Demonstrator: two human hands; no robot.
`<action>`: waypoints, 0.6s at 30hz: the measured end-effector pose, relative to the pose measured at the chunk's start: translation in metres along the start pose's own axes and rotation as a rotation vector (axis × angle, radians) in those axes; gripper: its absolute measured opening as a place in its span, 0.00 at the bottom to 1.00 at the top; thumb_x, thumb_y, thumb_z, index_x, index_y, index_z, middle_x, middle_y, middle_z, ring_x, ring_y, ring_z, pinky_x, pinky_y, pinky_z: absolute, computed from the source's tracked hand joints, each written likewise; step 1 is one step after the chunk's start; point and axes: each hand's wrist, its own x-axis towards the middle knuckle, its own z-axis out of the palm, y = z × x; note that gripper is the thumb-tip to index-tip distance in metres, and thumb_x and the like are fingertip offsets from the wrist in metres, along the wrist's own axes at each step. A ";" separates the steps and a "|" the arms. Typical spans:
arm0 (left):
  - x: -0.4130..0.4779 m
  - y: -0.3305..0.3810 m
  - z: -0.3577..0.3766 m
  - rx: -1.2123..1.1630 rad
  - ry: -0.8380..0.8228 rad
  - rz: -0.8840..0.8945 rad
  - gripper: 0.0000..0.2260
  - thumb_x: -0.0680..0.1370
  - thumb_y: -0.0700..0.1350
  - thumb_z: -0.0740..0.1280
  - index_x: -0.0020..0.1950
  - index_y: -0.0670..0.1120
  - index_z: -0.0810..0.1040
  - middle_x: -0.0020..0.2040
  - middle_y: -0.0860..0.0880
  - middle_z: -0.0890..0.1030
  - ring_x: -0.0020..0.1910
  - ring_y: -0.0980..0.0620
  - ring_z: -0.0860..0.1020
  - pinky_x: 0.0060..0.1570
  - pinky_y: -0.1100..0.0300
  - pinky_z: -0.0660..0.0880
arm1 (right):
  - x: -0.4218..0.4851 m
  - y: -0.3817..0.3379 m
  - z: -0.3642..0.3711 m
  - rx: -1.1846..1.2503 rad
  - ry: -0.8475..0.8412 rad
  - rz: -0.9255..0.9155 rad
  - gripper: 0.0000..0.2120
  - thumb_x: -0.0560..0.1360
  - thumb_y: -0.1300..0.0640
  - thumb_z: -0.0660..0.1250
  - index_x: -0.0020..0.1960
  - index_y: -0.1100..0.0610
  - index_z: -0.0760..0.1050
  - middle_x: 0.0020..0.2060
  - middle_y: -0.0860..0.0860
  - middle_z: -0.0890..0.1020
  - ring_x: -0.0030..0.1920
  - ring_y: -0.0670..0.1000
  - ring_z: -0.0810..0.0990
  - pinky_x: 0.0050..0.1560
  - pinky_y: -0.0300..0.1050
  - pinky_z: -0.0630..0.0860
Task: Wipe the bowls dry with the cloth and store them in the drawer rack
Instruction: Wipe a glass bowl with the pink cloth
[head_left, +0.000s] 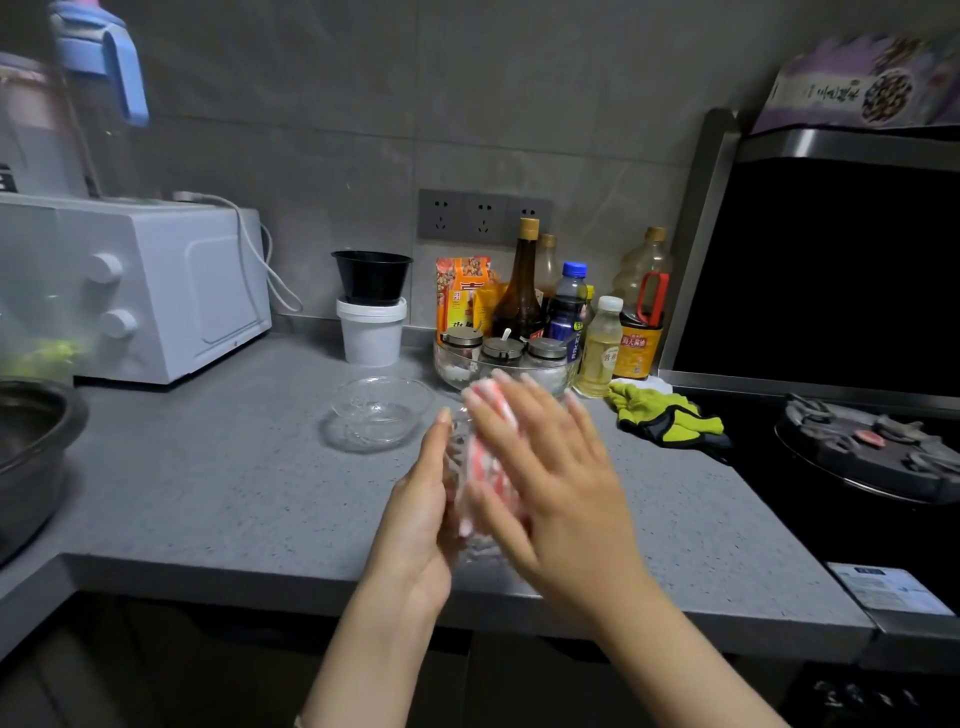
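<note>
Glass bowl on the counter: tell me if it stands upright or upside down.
Upright: the glass bowl rests on its base on the counter, rim facing up.
</note>
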 end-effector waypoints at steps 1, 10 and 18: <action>-0.003 0.002 0.002 0.028 0.018 0.019 0.21 0.73 0.62 0.66 0.48 0.45 0.85 0.45 0.43 0.85 0.47 0.47 0.84 0.53 0.52 0.78 | 0.005 0.004 -0.002 0.104 -0.007 0.090 0.24 0.79 0.42 0.51 0.73 0.46 0.63 0.70 0.45 0.68 0.68 0.44 0.67 0.68 0.51 0.67; 0.002 0.021 -0.013 -0.043 0.079 0.116 0.18 0.74 0.59 0.66 0.55 0.49 0.81 0.46 0.49 0.86 0.48 0.49 0.83 0.46 0.53 0.78 | -0.024 0.066 0.012 0.689 -0.065 0.530 0.14 0.80 0.41 0.52 0.57 0.40 0.75 0.40 0.49 0.81 0.38 0.43 0.77 0.38 0.39 0.73; 0.006 0.008 0.002 0.024 0.094 0.100 0.20 0.69 0.60 0.70 0.52 0.46 0.81 0.50 0.47 0.84 0.50 0.47 0.82 0.58 0.48 0.75 | -0.059 0.095 -0.008 0.519 -0.437 0.739 0.26 0.75 0.38 0.51 0.70 0.44 0.66 0.68 0.41 0.70 0.66 0.39 0.66 0.64 0.36 0.59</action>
